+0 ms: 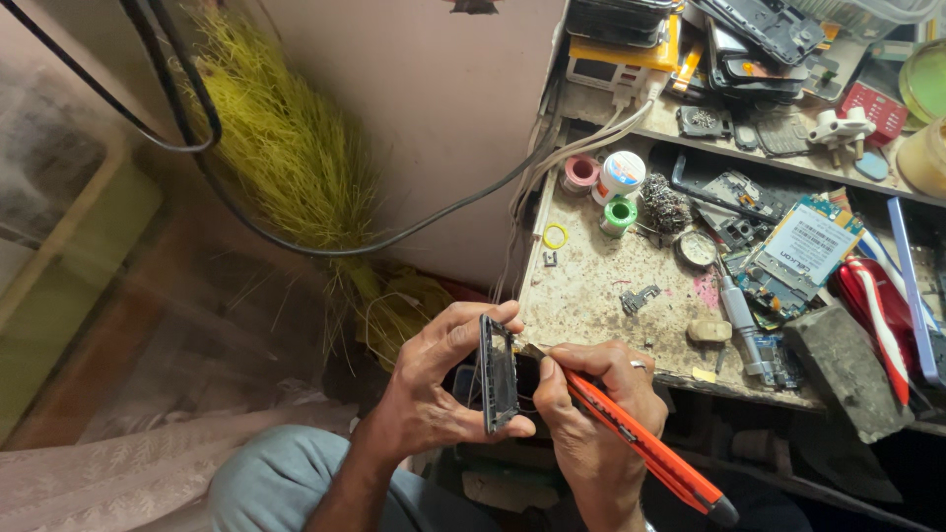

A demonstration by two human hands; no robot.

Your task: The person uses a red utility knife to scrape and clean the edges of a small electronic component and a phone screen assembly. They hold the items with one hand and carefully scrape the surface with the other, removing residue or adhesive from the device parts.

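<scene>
My left hand [434, 379] grips a dark phone body [498, 372] on edge, thumb across its top and fingers under it. My right hand [591, 399] holds an orange utility knife [645, 445], its blade tip [529, 350] touching the upper right edge of the phone. A ring shows on a right finger. Both hands hover above my lap, just in front of the workbench's front edge.
A worn workbench [591, 286] carries tape rolls [621, 175], a wire-wool ball [664, 205], circuit boards [803, 246], a grey block [843, 369] and a red tool [877, 315]. A shelf above holds stacked phone parts [759, 44]. A yellow broom [286, 148] and cables [296, 241] stand at the left.
</scene>
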